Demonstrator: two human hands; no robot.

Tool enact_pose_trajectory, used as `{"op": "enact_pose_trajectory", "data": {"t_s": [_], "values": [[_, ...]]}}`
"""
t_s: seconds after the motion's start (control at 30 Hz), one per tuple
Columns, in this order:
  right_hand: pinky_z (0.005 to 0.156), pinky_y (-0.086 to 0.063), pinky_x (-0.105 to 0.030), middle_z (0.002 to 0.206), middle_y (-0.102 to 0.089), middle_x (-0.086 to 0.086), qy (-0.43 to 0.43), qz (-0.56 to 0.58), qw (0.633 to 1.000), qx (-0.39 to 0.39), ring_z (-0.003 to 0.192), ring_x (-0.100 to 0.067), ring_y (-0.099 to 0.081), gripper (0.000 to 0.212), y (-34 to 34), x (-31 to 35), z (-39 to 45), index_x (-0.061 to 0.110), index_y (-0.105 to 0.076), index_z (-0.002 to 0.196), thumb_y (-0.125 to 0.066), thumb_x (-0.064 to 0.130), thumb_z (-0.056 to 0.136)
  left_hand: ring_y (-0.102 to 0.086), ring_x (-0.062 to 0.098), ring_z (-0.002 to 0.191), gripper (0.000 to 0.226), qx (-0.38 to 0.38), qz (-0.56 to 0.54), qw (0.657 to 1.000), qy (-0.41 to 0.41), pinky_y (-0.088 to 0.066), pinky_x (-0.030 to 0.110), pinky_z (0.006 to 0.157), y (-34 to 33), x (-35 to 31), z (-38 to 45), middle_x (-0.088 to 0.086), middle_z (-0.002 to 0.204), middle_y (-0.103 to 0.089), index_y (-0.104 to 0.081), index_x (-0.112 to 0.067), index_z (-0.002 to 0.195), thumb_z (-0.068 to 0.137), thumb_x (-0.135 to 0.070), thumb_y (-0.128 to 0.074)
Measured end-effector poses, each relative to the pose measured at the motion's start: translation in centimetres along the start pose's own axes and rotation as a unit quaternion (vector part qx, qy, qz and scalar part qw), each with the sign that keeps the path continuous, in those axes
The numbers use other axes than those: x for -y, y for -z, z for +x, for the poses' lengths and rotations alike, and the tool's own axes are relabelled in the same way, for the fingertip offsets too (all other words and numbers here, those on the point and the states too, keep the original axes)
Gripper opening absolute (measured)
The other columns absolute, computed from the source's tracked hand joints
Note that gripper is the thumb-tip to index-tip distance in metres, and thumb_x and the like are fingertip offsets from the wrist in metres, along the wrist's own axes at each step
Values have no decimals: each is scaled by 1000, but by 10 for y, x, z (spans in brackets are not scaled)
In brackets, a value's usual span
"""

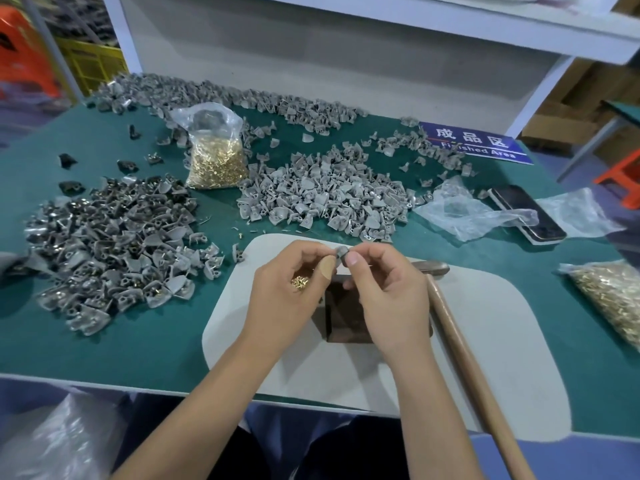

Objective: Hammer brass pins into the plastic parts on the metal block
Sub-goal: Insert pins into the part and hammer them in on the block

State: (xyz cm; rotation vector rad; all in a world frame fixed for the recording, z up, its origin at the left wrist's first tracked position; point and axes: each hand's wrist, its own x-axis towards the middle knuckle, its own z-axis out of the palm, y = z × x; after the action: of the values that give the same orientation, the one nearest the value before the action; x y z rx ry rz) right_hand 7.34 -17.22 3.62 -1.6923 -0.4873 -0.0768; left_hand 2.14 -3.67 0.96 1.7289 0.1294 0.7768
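Green counter point(114, 344), block point(346, 313) on mat. Both hands pinch one part point(341, 251); left hand point(294, 289) also cups pins point(300, 283). Loose cupping could spill them.

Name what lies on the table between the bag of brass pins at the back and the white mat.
In the head view, between the bag of brass pins and the white mat lies mostly bare green table, with a few small scraps.

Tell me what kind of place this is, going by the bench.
Probably a small factory assembly bench. Heaps of identical grey plastic parts cover the green table, a bag of brass pins stands among them, and a blue sign reads "Finished Area".
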Motion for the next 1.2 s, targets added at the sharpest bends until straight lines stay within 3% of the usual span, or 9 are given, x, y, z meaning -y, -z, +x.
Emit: {"op": "enact_pose_trajectory", "data": {"t_s": [0.17, 0.3, 0.53, 0.67, 0.8, 0.87, 0.97, 1.1, 1.2], "values": [[83, -58, -43, 90, -73, 7, -4, -20, 1000, -1, 89, -16, -70, 9, -1, 0, 0, 26, -72, 95, -67, 19, 99, -70, 14, 85, 32, 25, 15, 999, -13, -56, 26, 79, 1, -1, 0, -12, 94, -72, -68, -35, 122, 90, -30, -66], [80, -58, -40, 87, -73, 9, 0, -23, 1000, -17, 86, -15, -70, 10, 0, 0, -1, 26, -72, 94, -68, 18, 98, -69, 3, 103, 21, 35, 40, 998, -22, -52, 17, 89, 1, -2, 1, -19, 109, -74, -74, -25, 115, 96, -23, -65], [78, -59, -41, 87, -74, 8, -1, -18, 1000, -8, 83, -17, -71, 8, 0, -2, 0, 27, -73, 94, -69, 21, 97, -70, 7, 74, 16, 32, -38, 999, 22, -54, 17, 67, 2, -6, 1, -11, 88, -76, -75, -35, 104, 97, -36, -60], [62, -57, -33, 79, -73, 8, -24, 2, 1000, 0, 72, -13, -71, 9, 3, -2, 0, 29, -75, 94, -70, 21, 96, -73, 14, 85, 17, 53, -77, 995, 41, -57, 26, 74, 2, -4, 1, -8, 96, -75, -71, -40, 110, 96, -33, -63], [51, -50, -21, 76, -73, 5, -33, 19, 999, 16, 65, -9, -67, 11, 5, -1, 0, 27, -77, 96, -70, 19, 95, -69, 11, 93, 37, 94, -51, 994, 21, -55, 28, 85, 0, -1, 0, -10, 96, -71, -64, -41, 131, 96, -29, -64], [50, -50, -21, 76, -73, 4, -34, 25, 999, 8, 65, -9, -67, 11, 4, -1, 0, 25, -77, 97, -70, 18, 96, -71, 15, 96, 30, 83, -50, 995, 9, -55, 29, 87, -1, 0, 0, -10, 104, -74, -69, -37, 124, 96, -28, -64], [48, -51, -22, 75, -73, 1, -51, 60, 997, -24, 65, -11, -67, 8, 4, -1, 1, 22, -76, 98, -69, 17, 98, -74, 14, 84, 20, 51, -99, 993, 41, -56, 22, 76, -2, 1, 1, -6, 98, -77, -73, -35, 113, 96, -29, -65], [50, -50, -26, 70, -69, 1, -65, 59, 995, -43, 59, -12, -61, 10, 5, -3, 0, 26, -75, 97, -67, 20, 99, -76, 14, 86, 14, 42, -94, 993, 53, -57, 21, 72, -3, 1, 0, -6, 93, -78, -67, -40, 108, 96, -32, -65], [69, -51, -27, 86, -72, 10, -29, 9, 998, -61, 75, -9, -64, 10, 3, -3, -1, 29, -75, 95, -70, 21, 96, -74, 12, 91, 12, 25, -53, 998, 32, -54, 18, 77, -2, 2, 0, -10, 94, -77, -66, -39, 104, 94, -32, -69]]}}
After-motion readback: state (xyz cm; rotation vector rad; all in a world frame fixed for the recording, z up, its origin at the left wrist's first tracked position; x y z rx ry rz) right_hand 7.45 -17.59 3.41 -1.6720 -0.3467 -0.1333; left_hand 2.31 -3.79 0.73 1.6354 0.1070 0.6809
